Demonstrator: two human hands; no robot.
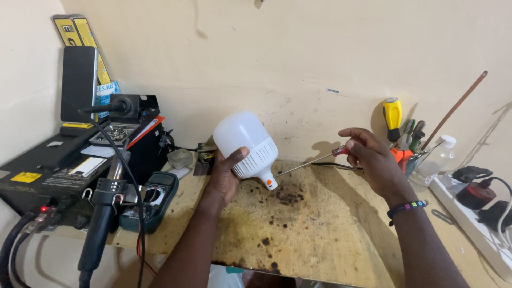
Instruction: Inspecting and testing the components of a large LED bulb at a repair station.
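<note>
Left hand (226,173), its grip closed around a white LED bulb (246,144), tilts it above the scorched desk (320,229), presenting its base to the screwdriver (312,161) pinched in the right hand (373,157).

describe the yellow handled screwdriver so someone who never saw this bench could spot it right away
Follow the stained wooden workbench to its far right, where a cluster of tools stands against the cream wall beside a clear plastic bottle. The yellow-handled screwdriver rises upright there, taller than the tools around it. It alone has a fat, bright yellow grip with a black cap.
</note>
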